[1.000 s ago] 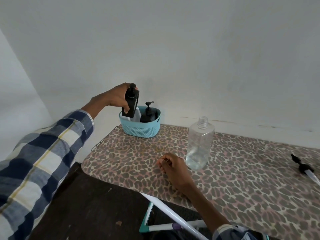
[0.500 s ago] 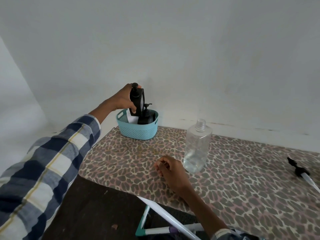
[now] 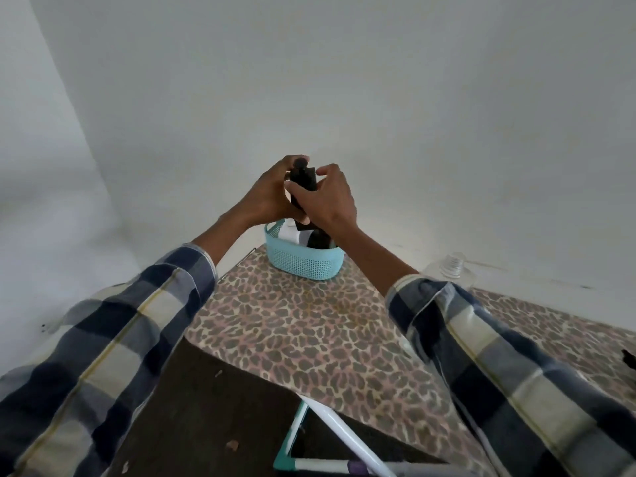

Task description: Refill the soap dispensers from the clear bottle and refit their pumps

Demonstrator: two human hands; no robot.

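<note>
- Black soap dispenser [image 3: 303, 183] held upright in the air, clamped between both hands, pump on top.
- Left hand [image 3: 266, 194] wrapped round its left side, fingers curled behind the pump.
- Right hand [image 3: 325, 199] gripping the front and right side, thumb across the body.
- Directly beneath the grip: turquoise basket [image 3: 303, 261] on the leopard-print table [image 3: 309, 332], holding another black dispenser [image 3: 320, 241] and something white.
- Lower right of the grip, well apart: clear bottle [image 3: 452, 268], uncapped, mostly hidden behind the right sleeve [image 3: 499, 356].
</note>
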